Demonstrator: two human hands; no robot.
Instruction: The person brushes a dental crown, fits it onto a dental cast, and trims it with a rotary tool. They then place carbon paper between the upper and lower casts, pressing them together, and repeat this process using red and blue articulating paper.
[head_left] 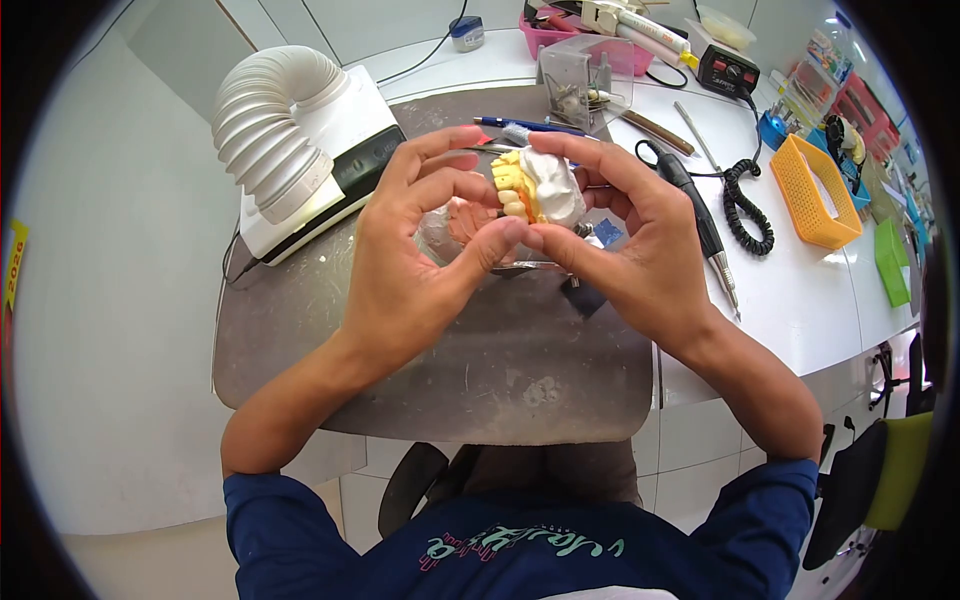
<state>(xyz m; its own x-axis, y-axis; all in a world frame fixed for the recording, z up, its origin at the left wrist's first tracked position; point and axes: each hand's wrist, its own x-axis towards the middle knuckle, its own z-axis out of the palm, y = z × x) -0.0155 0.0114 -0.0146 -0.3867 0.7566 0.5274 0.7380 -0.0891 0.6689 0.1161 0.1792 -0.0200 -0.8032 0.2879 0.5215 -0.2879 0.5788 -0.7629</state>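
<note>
A dental model (540, 188), with yellow teeth, an orange-red gum edge and a white plaster base, is held up above the grey work mat (450, 370). My right hand (640, 225) grips its white side, thumb low and fingers behind. My left hand (415, 225) curves round the yellow teeth, its thumb tip meeting the right thumb just under the model. Its fingers are bent, and some tips are near or on the teeth. Below and behind the hands lies something pink in a clear holder (465, 222), partly covered.
A white hose machine (330, 170) stands at the left. On the right lie a black handpiece (695, 205) with coiled cord, a yellow basket (818, 190) and a green tray (890, 262). Behind are a clear tool box (585, 80), a blue pen (530, 124) and a control unit (728, 75).
</note>
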